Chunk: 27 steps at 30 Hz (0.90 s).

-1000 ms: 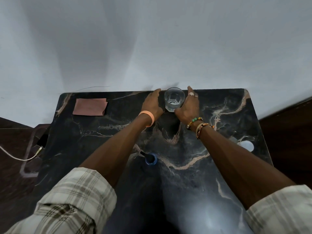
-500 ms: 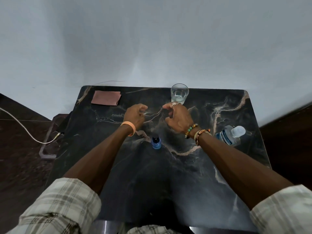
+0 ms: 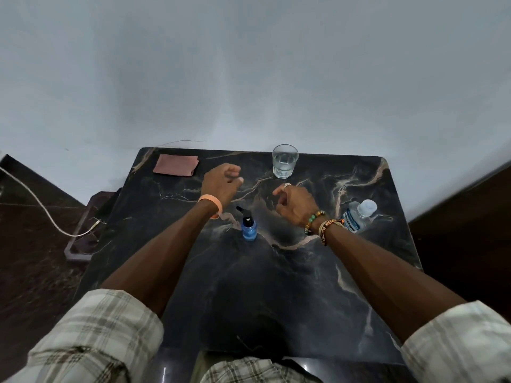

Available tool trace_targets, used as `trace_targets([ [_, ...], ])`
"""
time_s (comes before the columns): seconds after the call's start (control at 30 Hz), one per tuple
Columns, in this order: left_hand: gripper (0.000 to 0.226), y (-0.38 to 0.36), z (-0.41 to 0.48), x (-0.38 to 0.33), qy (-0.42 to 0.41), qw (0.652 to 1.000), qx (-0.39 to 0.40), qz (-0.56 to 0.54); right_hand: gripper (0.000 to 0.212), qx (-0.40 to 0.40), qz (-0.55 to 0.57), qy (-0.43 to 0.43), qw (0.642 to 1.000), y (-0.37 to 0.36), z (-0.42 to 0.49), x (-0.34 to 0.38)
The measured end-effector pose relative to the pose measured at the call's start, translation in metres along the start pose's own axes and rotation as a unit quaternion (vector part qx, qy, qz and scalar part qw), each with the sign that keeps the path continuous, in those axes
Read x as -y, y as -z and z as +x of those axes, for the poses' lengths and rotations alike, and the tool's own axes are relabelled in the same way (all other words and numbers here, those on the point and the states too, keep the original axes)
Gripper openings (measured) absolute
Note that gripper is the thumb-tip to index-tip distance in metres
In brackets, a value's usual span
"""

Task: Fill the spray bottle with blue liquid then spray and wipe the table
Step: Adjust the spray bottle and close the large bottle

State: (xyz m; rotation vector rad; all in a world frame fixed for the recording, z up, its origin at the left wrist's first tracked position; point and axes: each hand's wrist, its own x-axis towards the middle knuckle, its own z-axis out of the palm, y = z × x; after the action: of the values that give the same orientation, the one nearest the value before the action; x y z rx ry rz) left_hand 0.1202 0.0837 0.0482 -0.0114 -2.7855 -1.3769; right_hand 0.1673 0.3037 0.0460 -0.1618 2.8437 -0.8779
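The left hand [image 3: 221, 183] and right hand [image 3: 297, 203] hover mid-frame, fingers loosely curled and empty. The small blue plastic spray bottle [image 3: 249, 229] stands between the wrists, presumably kept handy for uncapping.

Black marble counter [image 3: 276, 286] with tan veins; small spray bottle [image 3: 249, 229] blue, black nozzle; pink-brown cloth [image 3: 176, 165]; clear glass [image 3: 285, 161]; clear bottle [image 3: 359, 217], white cap, blue label; orange wristband [image 3: 211, 203]; beige plaid sleeves [image 3: 96, 333]; grey wall [image 3: 249, 64].
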Motion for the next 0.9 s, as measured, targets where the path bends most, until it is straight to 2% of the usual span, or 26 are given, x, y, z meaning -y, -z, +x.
trace_targets([
  [0.1,0.023,-0.015,-0.003,-0.033,-0.053,0.998,0.014,-0.021,0.027,0.003,0.006,-0.023,1.0,0.012,-0.015,-0.005],
  [0.2,0.019,-0.045,-0.012,-0.061,-0.079,0.995,0.066,-0.019,0.017,0.019,0.012,-0.031,0.999,0.024,-0.038,-0.014],
  [0.3,0.023,-0.084,-0.024,-0.079,-0.087,0.987,0.134,-0.001,0.011,0.018,-0.031,-0.045,0.998,0.034,-0.064,-0.026],
  [0.37,0.037,-0.109,-0.034,-0.086,-0.087,0.978,0.187,0.015,0.014,-0.06,-0.065,-0.071,0.994,0.04,-0.079,-0.036],
  [0.47,0.065,-0.138,-0.048,-0.093,-0.096,0.968,0.227,0.051,0.026,-0.204,-0.12,-0.083,0.968,0.058,-0.097,-0.05],
  [0.57,0.085,-0.159,-0.062,-0.1,-0.083,0.965,0.241,0.055,0.027,-0.264,-0.15,-0.058,0.951,0.082,-0.103,-0.066],
  [0.67,0.106,-0.177,-0.071,-0.112,-0.05,0.969,0.243,0.016,0.042,-0.232,-0.192,-0.08,0.95,0.098,-0.101,-0.082],
  [0.73,0.111,-0.188,-0.074,-0.12,-0.045,0.971,0.236,-0.014,0.05,-0.176,-0.151,-0.102,0.967,0.101,-0.097,-0.087],
  [0.8,0.1,-0.197,-0.075,-0.128,-0.057,0.973,0.221,-0.036,0.045,-0.123,-0.082,-0.097,0.984,0.101,-0.093,-0.089],
  [0.9,0.076,-0.209,-0.078,-0.134,-0.06,0.97,0.228,-0.05,0.025,-0.071,-0.094,-0.069,0.991,0.096,-0.087,-0.09],
])
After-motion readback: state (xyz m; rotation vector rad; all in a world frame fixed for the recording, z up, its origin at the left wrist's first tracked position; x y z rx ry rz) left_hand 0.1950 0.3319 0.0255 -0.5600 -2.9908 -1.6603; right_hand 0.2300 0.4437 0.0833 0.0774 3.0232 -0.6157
